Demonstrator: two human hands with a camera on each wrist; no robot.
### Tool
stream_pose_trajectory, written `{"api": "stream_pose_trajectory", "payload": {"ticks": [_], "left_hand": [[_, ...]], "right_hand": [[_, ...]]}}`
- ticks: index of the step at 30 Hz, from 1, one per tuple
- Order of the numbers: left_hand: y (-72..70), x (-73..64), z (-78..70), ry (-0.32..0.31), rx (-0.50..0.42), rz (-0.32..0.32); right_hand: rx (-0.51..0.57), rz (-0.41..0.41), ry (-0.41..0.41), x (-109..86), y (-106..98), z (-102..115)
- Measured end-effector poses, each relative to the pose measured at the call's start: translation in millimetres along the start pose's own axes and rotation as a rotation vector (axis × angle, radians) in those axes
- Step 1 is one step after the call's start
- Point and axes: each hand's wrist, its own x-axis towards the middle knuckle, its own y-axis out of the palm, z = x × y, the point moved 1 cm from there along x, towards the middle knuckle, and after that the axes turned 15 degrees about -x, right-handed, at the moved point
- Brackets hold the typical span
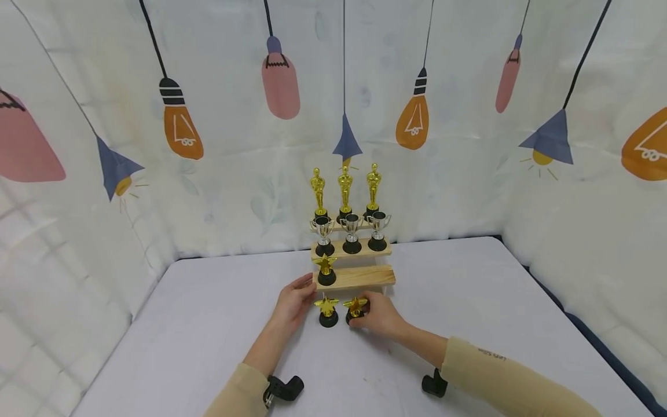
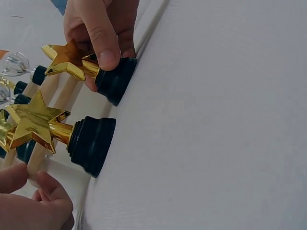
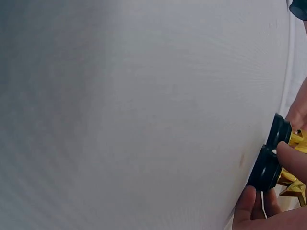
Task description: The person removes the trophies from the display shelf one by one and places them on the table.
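Note:
A gold star trophy (image 1: 355,305) with a black base stands on the white table in front of a wooden tiered stand (image 1: 367,277). My right hand (image 1: 384,315) grips it, thumb on the near side by the base in the left wrist view. Close to its left, a second star trophy (image 1: 327,313) stands upright, untouched. My left hand (image 1: 292,304) pinches the left end of the stand's lowest step between thumb and fingers. On that same step, at its left end, sits a third star trophy (image 1: 326,272).
Three silver cup trophies (image 1: 351,231) line the middle step. Behind them, three gold figure statuettes (image 1: 345,188) occupy the top step. A white cloth (image 1: 234,197) printed with lamps hangs behind the white table (image 1: 219,307).

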Motion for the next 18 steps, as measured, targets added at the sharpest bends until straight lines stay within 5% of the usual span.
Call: {"api": "stream_pose_trajectory", "payload": {"ticks": [8, 18], "left_hand": [[0.1, -1.3, 2.4, 0.002, -0.010, -0.010], [-3.2, -1.4, 0.0, 0.021, 0.016, 0.014]], "right_hand": [[0.008, -0.008, -0.018, -3.9, -7.5, -4.7], [0.070, -0.116, -0.072, -5.5, -36.0, -5.9]]}}
